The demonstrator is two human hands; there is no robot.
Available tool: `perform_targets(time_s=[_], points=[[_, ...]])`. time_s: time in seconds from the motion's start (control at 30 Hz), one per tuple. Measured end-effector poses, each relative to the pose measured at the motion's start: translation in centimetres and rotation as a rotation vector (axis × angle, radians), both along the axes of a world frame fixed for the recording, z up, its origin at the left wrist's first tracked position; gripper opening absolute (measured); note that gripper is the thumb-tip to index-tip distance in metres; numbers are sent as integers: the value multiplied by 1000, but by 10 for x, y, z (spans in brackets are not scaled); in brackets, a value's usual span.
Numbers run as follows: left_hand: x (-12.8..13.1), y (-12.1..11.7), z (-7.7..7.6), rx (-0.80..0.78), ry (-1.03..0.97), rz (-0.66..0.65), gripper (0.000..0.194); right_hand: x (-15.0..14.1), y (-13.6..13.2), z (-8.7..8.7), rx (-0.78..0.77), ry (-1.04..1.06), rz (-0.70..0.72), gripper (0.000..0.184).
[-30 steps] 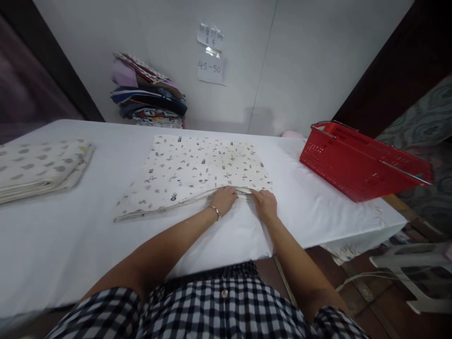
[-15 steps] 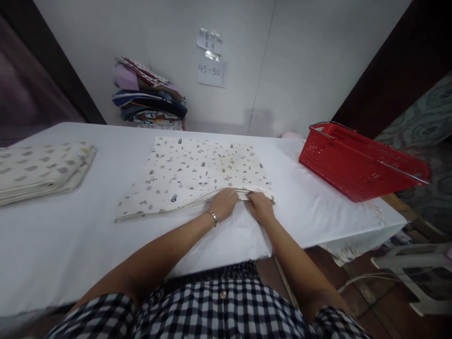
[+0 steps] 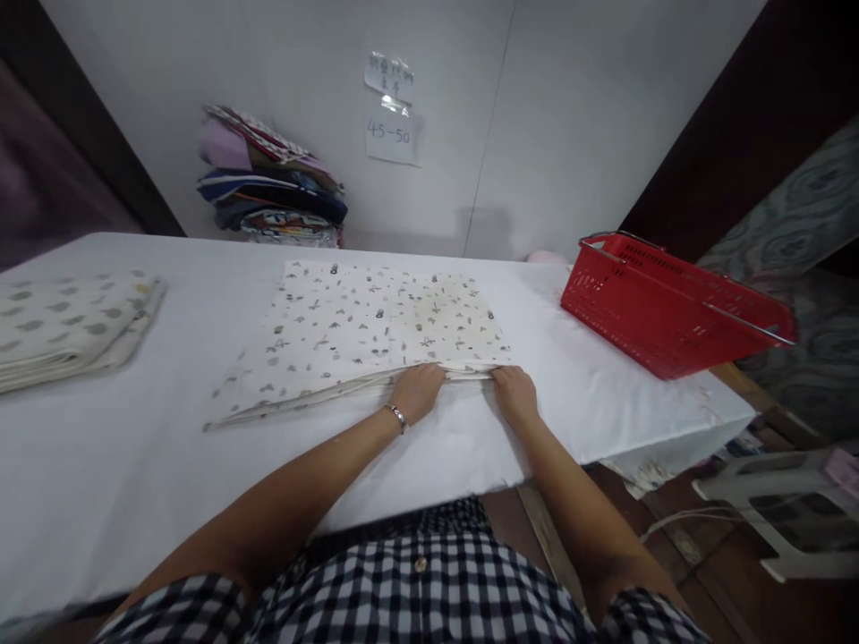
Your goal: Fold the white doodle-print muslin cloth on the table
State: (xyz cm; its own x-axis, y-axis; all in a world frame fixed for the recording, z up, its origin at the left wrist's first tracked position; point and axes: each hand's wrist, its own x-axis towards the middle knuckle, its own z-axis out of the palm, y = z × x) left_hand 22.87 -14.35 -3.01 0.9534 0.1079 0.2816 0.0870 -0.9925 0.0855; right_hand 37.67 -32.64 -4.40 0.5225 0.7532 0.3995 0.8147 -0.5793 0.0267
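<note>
A folded white cloth with small printed figures lies on the white-covered table, its layered near edge towards me. My left hand, with a bracelet at the wrist, is closed on the middle of that edge, which bunches slightly there. At the near right corner of the cloth, my right hand grips the same edge, fingers curled over it. The fingertips of both hands are partly hidden by the fabric.
Another folded cloth with grey spots lies at the left. A red basket stands at the right end of the table. Stacked fabrics sit by the wall. A white stool is on the floor at right.
My right hand has slid right along the near edge to the corner, widening the gap between my hands. The edge there is pulled straighter. The view has shifted slightly.
</note>
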Motion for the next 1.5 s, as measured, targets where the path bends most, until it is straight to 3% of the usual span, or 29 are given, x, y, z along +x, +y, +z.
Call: perform_targets(time_s=[0.43,0.9,1.13,1.33,1.5], points=[[2,2,-6,20,31,-82,18,-5,-37,-2,40,35,35,25],[4,-1,2,37,115,-73,19,-4,-53,-10,90,74,141,31],[13,-18,4,74,90,-163,20,-4,-51,-13,210,214,125,29],[41,-48,8,77,108,-257,25,-8,-48,-10,319,318,108,27],[66,-66,12,47,150,-261,21,-6,-49,-8,413,420,116,26]])
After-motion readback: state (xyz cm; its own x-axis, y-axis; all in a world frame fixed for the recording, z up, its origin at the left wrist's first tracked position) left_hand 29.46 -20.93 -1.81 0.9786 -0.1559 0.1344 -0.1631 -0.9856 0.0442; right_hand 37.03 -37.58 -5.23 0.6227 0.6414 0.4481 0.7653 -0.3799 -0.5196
